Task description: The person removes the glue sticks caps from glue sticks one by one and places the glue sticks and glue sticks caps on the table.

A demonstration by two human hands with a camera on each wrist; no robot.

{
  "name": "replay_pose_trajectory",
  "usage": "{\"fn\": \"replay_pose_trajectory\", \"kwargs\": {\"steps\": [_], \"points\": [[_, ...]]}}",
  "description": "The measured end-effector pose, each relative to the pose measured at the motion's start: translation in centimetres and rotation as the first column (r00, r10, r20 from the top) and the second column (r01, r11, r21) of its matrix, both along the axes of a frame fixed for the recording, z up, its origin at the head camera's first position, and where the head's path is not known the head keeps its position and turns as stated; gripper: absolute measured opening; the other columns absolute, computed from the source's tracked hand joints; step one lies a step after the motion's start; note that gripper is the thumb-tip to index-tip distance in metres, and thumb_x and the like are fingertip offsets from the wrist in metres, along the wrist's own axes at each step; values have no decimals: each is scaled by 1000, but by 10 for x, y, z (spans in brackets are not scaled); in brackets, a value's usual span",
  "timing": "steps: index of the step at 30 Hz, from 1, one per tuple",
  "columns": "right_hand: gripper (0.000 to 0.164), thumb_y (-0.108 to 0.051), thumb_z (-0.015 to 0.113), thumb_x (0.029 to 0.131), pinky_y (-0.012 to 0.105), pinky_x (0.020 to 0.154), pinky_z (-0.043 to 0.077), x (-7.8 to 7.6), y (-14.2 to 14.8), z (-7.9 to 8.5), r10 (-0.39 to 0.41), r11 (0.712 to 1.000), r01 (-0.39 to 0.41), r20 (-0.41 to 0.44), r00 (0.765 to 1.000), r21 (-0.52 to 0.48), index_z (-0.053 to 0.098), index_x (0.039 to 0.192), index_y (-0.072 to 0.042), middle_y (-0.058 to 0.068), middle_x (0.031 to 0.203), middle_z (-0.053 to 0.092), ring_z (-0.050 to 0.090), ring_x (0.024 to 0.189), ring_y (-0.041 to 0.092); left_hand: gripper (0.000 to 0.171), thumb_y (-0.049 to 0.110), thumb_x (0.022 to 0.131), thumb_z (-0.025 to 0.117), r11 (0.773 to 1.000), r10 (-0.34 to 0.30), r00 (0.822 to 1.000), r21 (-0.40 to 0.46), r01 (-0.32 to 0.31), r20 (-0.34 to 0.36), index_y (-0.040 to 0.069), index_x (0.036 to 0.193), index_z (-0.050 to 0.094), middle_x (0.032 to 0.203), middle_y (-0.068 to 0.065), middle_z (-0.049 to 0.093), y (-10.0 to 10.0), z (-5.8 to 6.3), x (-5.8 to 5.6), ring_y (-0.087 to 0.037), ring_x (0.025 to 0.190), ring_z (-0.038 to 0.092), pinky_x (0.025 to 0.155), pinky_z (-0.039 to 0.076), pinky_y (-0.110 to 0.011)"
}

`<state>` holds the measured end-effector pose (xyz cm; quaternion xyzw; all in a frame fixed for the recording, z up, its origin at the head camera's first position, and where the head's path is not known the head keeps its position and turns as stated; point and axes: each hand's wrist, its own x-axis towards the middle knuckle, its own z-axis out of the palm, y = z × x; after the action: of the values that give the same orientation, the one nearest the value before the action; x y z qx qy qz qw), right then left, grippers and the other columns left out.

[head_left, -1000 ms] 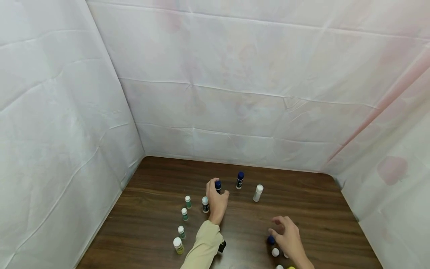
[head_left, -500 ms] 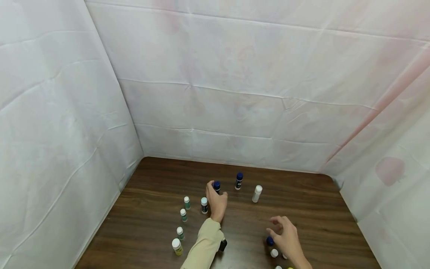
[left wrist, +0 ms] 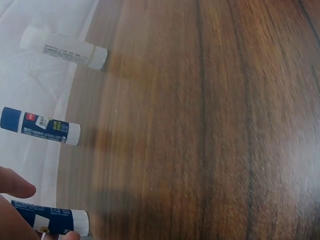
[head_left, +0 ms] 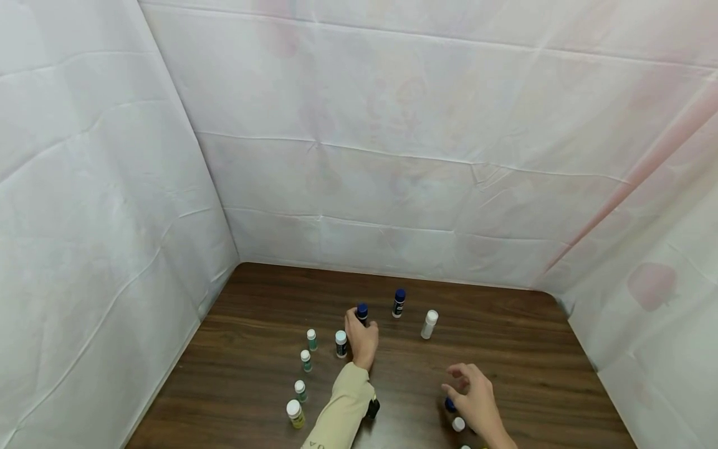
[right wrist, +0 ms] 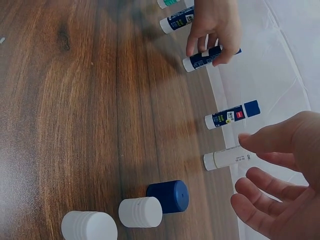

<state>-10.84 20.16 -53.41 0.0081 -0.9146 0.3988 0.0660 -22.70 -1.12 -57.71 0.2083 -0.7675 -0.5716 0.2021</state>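
Observation:
My left hand (head_left: pixel 362 340) grips an upright navy glue stick (head_left: pixel 362 310) near the back of the table; in the right wrist view its thumb and fingertips press on either side of the navy glue stick (right wrist: pixel 201 59). Just left of it stands another dark glue stick with a pale cap (head_left: pixel 341 344). To its right are a navy glue stick (head_left: pixel 399 304) and a white glue stick (head_left: pixel 429 325). My right hand (head_left: pixel 477 399) hovers at the front right with loosely bent fingers, holding nothing. Close by stand a blue cap-like piece (right wrist: pixel 167 196) and a white ridged one (right wrist: pixel 140 212).
Small green sticks with white caps (head_left: pixel 305 360) line the left side, with a yellow-labelled one (head_left: pixel 295 414) nearest. A second white ridged piece (right wrist: pixel 90 226) is at the front right. White cloth walls (head_left: pixel 359 243) border the wooden table (head_left: pixel 258 299).
My left hand has come slightly nearer and lower around the navy glue stick, which stays about where it was. My right hand shifts only a little. The head view has moved slightly.

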Motion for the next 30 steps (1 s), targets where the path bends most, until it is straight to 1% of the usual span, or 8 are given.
{"fn": "replay_pose_trajectory", "kwargs": {"steps": [4,7,10,13,14,19,25,30], "points": [[31,2,80,68,30,62,52,0,-1,1,5,1000,-5,-17,1000,-1,66,93,-10,8,90,61,57,70,15,34,-11,73,63,999,9,999,-49,-11,-41,-2,105,56,100,-18,58,-1,-2,0,-35,99,56,86,45,-48],[32,2,81,67,26,61,50,-1,0,1,7,1000,-7,-29,1000,0,66,93,-11,7,90,60,57,70,14,30,-13,73,64,996,-2,997,-87,-5,-82,-2,99,58,96,-16,59,-2,-2,0,-34,95,58,83,46,-47],[32,2,81,67,26,61,50,-2,0,2,8,1000,-8,-38,999,3,66,93,-11,5,89,60,56,71,15,29,-13,72,67,994,-20,994,-109,9,-105,0,96,59,94,-15,61,-3,0,2,-32,93,59,81,47,-46],[32,2,81,67,28,62,51,-3,-1,5,8,1000,-8,-53,999,15,66,92,-11,2,88,59,57,72,17,28,-11,72,69,994,-33,993,-109,21,-110,2,95,60,94,-12,62,-2,2,4,-30,90,60,78,48,-45],[32,2,81,67,30,62,51,-4,-1,7,10,1000,-9,-57,998,16,66,92,-11,3,89,60,57,72,18,28,-11,72,70,994,-38,993,-108,25,-114,3,95,60,93,-11,62,-2,3,4,-29,89,59,77,48,-44],[32,3,80,68,31,64,53,-7,-3,12,25,1000,-25,-71,997,-1,67,94,-10,6,92,61,59,77,21,27,-8,74,71,994,-63,989,-101,49,-137,6,96,61,92,-8,61,-3,6,9,-26,86,59,75,48,-43],[32,4,80,69,29,63,54,-13,-9,19,38,999,-41,-110,993,-24,67,94,-10,4,92,60,61,80,25,26,-4,77,71,992,-105,984,-83,94,-145,9,97,61,92,-5,60,-5,13,17,-24,86,58,75,48,-42],[33,5,79,68,27,62,54,-18,-14,24,56,998,-61,-131,990,-29,66,96,-8,3,93,60,61,81,26,28,-3,75,71,988,-140,977,-88,127,-164,11,97,61,91,-4,60,-5,20,24,-23,85,58,76,47,-40]]}}
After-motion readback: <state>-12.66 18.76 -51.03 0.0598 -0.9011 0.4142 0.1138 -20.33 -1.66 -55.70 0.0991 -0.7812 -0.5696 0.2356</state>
